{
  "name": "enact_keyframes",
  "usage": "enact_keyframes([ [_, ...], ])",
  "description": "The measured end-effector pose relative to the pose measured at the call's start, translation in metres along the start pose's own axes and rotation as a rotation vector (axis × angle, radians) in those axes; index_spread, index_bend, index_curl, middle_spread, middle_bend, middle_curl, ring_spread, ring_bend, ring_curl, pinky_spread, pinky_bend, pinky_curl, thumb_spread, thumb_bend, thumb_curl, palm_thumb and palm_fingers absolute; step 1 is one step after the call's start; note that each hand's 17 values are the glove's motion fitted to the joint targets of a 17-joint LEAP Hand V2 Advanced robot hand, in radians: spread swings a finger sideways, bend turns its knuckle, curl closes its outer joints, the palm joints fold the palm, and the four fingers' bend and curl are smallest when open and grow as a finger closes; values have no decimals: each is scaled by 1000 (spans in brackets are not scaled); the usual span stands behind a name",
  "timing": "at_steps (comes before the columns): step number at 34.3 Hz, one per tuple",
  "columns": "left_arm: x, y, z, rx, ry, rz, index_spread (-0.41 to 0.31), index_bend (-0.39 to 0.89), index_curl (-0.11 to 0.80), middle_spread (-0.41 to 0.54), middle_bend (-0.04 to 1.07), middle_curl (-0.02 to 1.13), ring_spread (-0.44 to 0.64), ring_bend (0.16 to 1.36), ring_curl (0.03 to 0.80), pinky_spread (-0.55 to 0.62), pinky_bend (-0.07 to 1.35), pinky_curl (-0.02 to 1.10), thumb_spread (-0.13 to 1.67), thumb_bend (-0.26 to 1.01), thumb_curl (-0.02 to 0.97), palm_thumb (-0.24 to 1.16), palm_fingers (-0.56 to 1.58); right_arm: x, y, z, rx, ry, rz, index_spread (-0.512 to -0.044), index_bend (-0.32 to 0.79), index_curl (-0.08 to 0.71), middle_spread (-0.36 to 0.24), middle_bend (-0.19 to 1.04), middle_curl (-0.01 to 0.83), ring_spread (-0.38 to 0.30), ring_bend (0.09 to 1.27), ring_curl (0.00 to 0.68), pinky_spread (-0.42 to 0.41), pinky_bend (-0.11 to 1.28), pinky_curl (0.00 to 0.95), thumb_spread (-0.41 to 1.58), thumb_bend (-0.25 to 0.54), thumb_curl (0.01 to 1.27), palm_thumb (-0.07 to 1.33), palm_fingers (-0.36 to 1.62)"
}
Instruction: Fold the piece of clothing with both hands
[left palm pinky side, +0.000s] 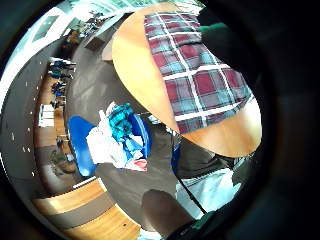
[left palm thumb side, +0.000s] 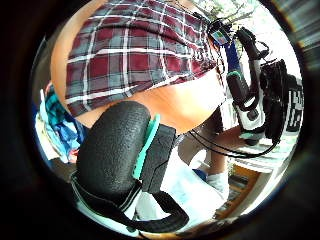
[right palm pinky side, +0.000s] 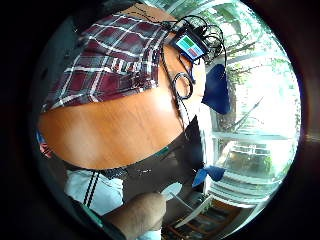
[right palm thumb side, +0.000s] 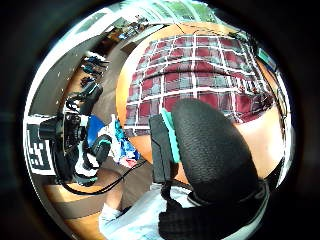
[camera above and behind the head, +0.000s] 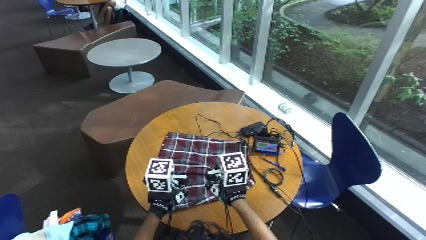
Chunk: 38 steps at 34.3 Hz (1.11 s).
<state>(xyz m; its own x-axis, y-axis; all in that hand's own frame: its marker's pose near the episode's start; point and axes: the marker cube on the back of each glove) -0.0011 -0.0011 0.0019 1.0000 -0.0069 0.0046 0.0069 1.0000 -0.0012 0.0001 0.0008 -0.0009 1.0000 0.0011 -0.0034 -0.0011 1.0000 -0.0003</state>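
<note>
Garment: the dark red, grey and white plaid cloth garment (camera above and behind the head: 198, 167) lies flat on the round wooden counter (camera above and behind the head: 180, 122), spread from the middle toward the near edge where the person stands.
Progress: I judge the task barely begun or at an early stage. The cloth reads as a rough rectangle, so it may already be folded once, but I cannot tell how many layers it has; further folds look to be left.
Left hand: the left hand (camera above and behind the head: 160, 200), in a black glove, hangs over the garment's near left corner, close to the counter's near edge. Its grip cannot be told; the fingers are hidden.
Right hand: the right hand (camera above and behind the head: 231, 192) hangs over the garment's near right corner. The right thumb side palm view shows a black thumb above the cloth with nothing pinched under it, but the other fingers are out of sight, so I cannot tell the grip.
Edges: the garment's near hem (left palm thumb side: 145, 90) sits near the counter's near edge with a strip of bare wood between.
Clutter: a small screen device with black cables (camera above and behind the head: 267, 146) lies near the counter's right edge, just beside the garment's far right corner.
Open room: bare wood shows along the far and left edges, so folding away from the person or leftward looks least hindered; rightward risks snagging cables.
</note>
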Motion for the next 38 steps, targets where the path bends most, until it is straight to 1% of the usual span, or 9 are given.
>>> enact_keyframes([
  [1, 0, 0, 0, 1, -1, 0, -33, 50, 9, 37, 221, 56, 99, 456, 88, 111, 428, 77, 432, 29, 19, 54, 443, 0, 0, 0, -1, 0, 0, -178, 200, 54, 12, 202, 47, 67, 221, 30, 140, 364, 79, 454, 150, 46, 228, 265],
  [5, 0, -2, 2, 9, -2, 4, -48, 66, 30, 54, 228, 130, 147, 522, 166, 168, 502, 153, 689, 22, 46, 59, 390, 0, 0, 1, -5, -1, -4, -257, 187, 113, 17, 195, 89, 102, 225, 70, 205, 387, 138, 741, 164, 77, 257, 243],
  [9, 0, -2, 1, 13, 1, 3, -56, 84, 50, 64, 237, 175, 173, 558, 202, 199, 540, 190, 858, 11, 73, 59, 354, 1, 0, 4, -14, 5, 0, -301, 177, 152, 24, 193, 123, 125, 228, 93, 244, 394, 172, 933, 161, 104, 267, 226],
  [13, 1, -2, 2, 14, 7, 5, -62, 96, 69, 70, 244, 207, 189, 581, 222, 221, 564, 212, 968, -3, 98, 58, 330, 3, 0, 6, -23, 13, 1, -327, 174, 181, 28, 190, 152, 140, 229, 111, 267, 397, 196, 1060, 150, 128, 271, 211],
  [19, 0, 0, 15, 14, 1, 18, -66, 105, 96, 75, 251, 245, 201, 607, 241, 240, 585, 234, 1064, -13, 130, 52, 306, 14, 4, 16, -32, 5, -4, -346, 165, 212, 31, 188, 184, 153, 235, 136, 286, 402, 224, 1168, 126, 161, 274, 192],
  [23, -6, 0, 43, -5, -22, 20, -67, 116, 114, 76, 252, 265, 205, 617, 249, 247, 593, 245, 1097, -7, 153, 69, 296, 32, 6, 40, -61, -3, -10, -354, 158, 226, 34, 181, 200, 158, 234, 147, 288, 427, 246, 1199, 106, 181, 277, 182],
  [31, -15, -12, 113, -128, -11, 23, -64, 126, 149, 100, 220, 292, 217, 630, 264, 254, 621, 269, 1106, -13, 197, 100, 255, 69, -9, 101, -180, -18, 5, -354, 131, 233, 36, 202, 235, 164, 246, 173, 280, 462, 281, 1153, 57, 228, 305, 140],
  [35, -16, -16, 129, -99, 25, 38, -63, 140, 168, 114, 206, 301, 222, 627, 267, 256, 631, 278, 1100, -5, 216, 128, 247, 76, -18, 122, -182, -23, -30, -349, 134, 235, 40, 211, 253, 160, 245, 180, 265, 440, 282, 1139, 53, 253, 353, 102],
  [38, -18, -20, 136, -6, 64, 40, -72, 187, 196, 104, 198, 307, 217, 612, 265, 250, 611, 275, 1106, -4, 230, 155, 280, 78, -24, 133, -134, -38, -64, -347, 181, 252, 33, 216, 266, 151, 230, 184, 252, 418, 284, 1140, 65, 274, 411, 114],
])
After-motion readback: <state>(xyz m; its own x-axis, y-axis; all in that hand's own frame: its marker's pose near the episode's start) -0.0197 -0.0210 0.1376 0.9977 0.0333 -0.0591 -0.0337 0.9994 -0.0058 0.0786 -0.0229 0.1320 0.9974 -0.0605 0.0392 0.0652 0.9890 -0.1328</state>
